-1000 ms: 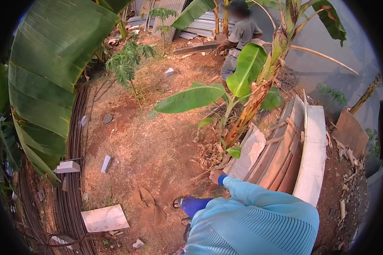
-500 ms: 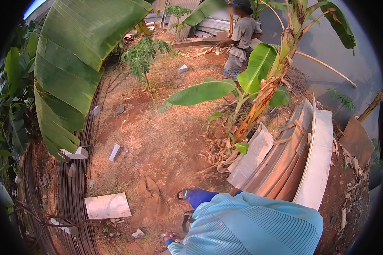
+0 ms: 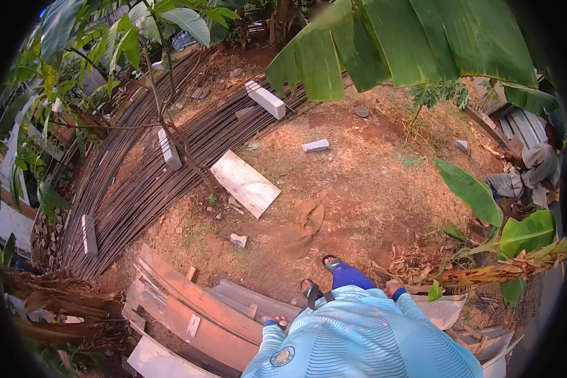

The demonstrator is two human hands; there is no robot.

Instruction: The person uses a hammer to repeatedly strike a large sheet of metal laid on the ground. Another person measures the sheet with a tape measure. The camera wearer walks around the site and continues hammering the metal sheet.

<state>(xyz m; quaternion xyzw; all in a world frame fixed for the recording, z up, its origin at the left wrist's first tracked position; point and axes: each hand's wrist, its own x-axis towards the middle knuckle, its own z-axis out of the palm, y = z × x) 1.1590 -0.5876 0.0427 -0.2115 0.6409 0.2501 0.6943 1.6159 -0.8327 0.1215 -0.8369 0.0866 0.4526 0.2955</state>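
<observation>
My left hand hangs beside my light blue shirt, its fingers loosely apart, with nothing seen in it. It is nearest to the reddish-brown boards lying on the ground. On the other side, my right hand hangs low, with its back toward me; its fingers are mostly hidden. Under it lie dry leaves and a pale sheet. My feet, in dark sandals, stand on dry soil next to a brown cloth or sack.
Long rusty rods lie in bundles at left, with white blocks on them. A pale panel lies beside the rods. Banana leaves hang overhead. A person crouches or sits at far right, near a fallen banana stem.
My view and body have turned left, bringing the rods and boards to the left side. Both my hands now show. The other person has gone from standing to a lower pose at far right.
</observation>
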